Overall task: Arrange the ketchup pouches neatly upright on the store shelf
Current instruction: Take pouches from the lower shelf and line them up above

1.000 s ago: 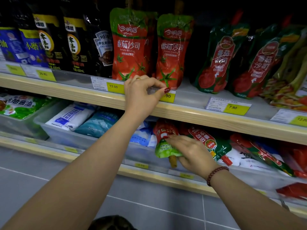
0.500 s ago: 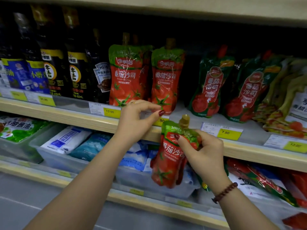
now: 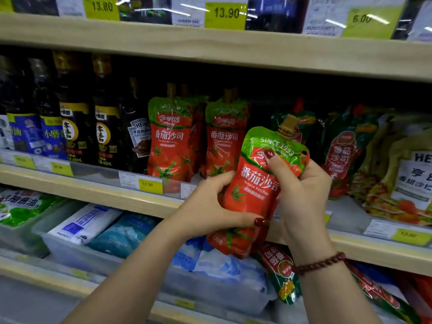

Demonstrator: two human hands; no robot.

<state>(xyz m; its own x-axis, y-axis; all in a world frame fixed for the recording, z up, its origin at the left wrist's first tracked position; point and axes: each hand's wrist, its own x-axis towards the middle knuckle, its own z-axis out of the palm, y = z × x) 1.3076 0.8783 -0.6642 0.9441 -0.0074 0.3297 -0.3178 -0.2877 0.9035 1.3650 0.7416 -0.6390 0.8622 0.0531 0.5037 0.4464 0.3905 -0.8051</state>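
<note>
I hold a red and green ketchup pouch (image 3: 253, 183) with a gold cap in front of the middle shelf (image 3: 93, 190), tilted slightly right. My left hand (image 3: 210, 211) grips its lower left side. My right hand (image 3: 301, 190) grips its upper right edge. Two matching pouches (image 3: 171, 141) (image 3: 223, 139) stand upright on the shelf just behind. Darker green ketchup pouches (image 3: 341, 155) lean further right. More pouches (image 3: 280, 272) lie flat in the lower bin.
Dark sauce bottles (image 3: 77, 122) fill the shelf's left part. Yellow-green pouches (image 3: 402, 178) slump at far right. Price tags (image 3: 149, 184) line the shelf edge. The upper shelf board (image 3: 210, 45) hangs close above. Salt bags (image 3: 84, 223) lie in a clear bin below.
My right hand lifted a pouch from the lower bin up to the middle shelf. My left hand left the shelf edge and took hold of the pouch's lower side.
</note>
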